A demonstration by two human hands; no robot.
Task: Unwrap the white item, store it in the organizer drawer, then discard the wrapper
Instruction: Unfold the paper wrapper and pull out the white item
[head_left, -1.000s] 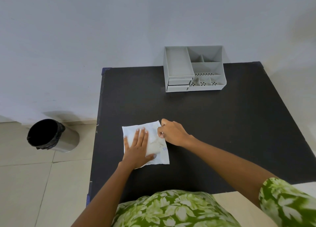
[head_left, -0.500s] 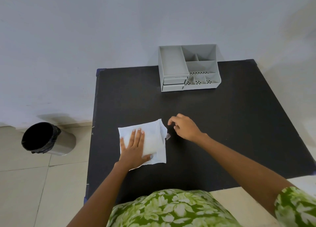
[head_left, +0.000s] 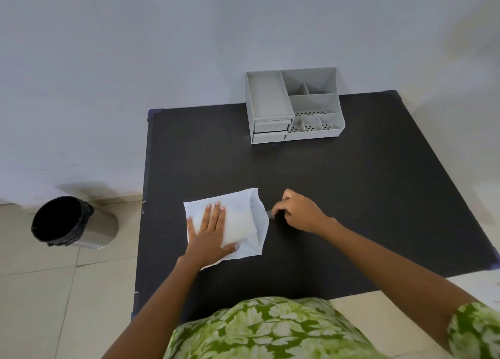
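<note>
black table (head_left: 351, 196), wrapper (head_left: 257, 212) between hands

A plain pale grey-white painted wall (head_left: 162, 61) fills the upper view. A matte black square table (head_left: 351, 196) stands against it. Below lies a floor of large beige tiles (head_left: 40, 291), with soft, even light, possibly daylight.

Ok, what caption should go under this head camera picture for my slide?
Left hand flat on a white wrapper on a black table, right hand pinching its tab; grey organizer behind.
</note>
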